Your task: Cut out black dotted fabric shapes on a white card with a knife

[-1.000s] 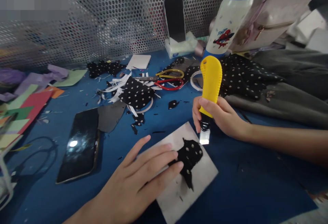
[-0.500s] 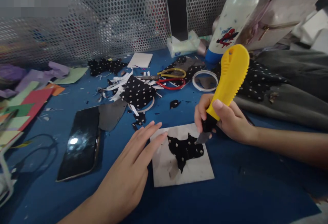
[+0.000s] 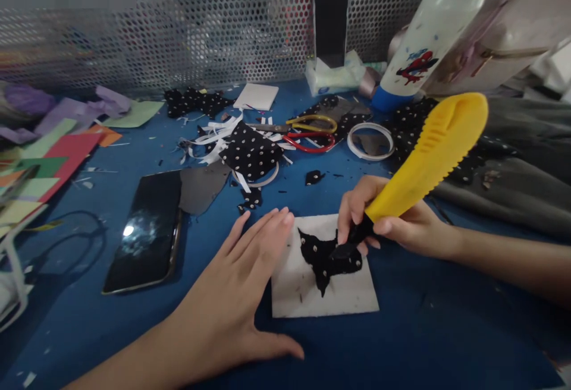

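A yellow-handled knife is gripped in my right hand, its handle leaning up to the right and its dark blade low over a black dotted fabric piece. That fabric lies on a white square card, irregular in outline with pointed ends. My left hand is spread beside the card, fingertips at its upper left edge, thumb stretched out near the lower edge; it holds nothing. Whether the blade touches the fabric is hard to tell.
Scissors, a tape ring, fabric scraps and a bottle lie or stand behind. A phone is at left, another phone stands upright, and coloured paper lies far left.
My left thumb has spread outward. The knife has tilted further to the right, and its blade has moved left over the fabric. The whole view has shifted slightly.
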A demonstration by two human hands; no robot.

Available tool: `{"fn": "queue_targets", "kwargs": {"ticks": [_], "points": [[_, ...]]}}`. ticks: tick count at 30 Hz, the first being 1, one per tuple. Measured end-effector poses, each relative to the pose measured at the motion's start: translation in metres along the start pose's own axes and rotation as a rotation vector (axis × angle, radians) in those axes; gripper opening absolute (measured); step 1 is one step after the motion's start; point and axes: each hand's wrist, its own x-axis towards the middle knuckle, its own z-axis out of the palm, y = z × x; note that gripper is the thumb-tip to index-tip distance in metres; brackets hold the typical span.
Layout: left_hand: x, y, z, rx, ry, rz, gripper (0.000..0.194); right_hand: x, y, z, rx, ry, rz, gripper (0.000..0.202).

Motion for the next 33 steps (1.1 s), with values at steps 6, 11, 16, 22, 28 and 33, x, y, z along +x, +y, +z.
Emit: {"fn": "queue_targets", "kwargs": {"ticks": [6, 11, 16, 22, 28, 33], "points": [[0.000, -0.003, -0.001, -0.057, -0.004, 0.006, 0.123, -0.002, -0.002, 0.009, -0.029, -0.024, 0.018, 0.021], [-0.001, -0.002, 0.001, -0.086, 0.022, 0.014, 0.126, -0.011, -0.004, 0.016, -0.164, -0.028, 0.022, 0.022], [-0.001, -0.002, 0.002, -0.100, 0.044, 0.045, 0.125, -0.015, -0.007, 0.020, -0.297, -0.091, -0.016, 0.029], [0.001, -0.001, -0.001, -0.120, 0.024, 0.049, 0.122, -0.012, -0.007, 0.023, -0.381, -0.105, -0.021, 0.031], [0.001, -0.001, -0.002, -0.130, 0.031, 0.059, 0.121, -0.011, -0.006, 0.023, -0.441, -0.126, -0.038, 0.033], [0.000, 0.000, -0.002, -0.111, 0.026, 0.055, 0.120, -0.013, -0.007, 0.023, -0.434, -0.086, -0.059, 0.028]]}}
